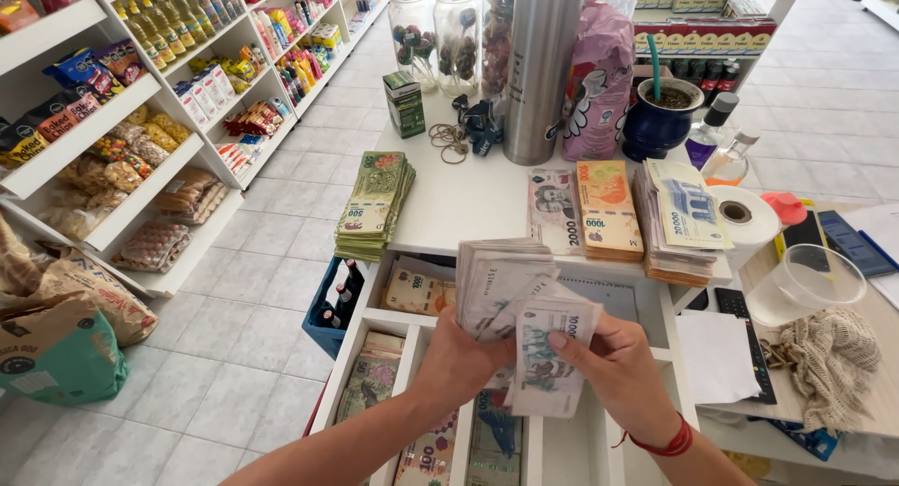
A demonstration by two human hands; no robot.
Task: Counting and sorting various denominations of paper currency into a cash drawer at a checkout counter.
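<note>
Left hand (465, 355): closed around wad of notes (501, 285), thumb on top.
Right hand (613, 360): pinching one note (548, 360), thumb pressing it, fingers curled beneath.
Below: open drawer (599, 449).

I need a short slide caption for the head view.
Left hand and right hand count a banknote wad above an open cash drawer.

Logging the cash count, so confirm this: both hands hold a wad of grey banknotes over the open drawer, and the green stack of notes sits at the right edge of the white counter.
Wrong in one respect: the green stack of notes sits at the counter's left edge, not the right, as the head view shows. The left hand and right hand do hold the wad of grey banknotes over the open drawer.
</note>
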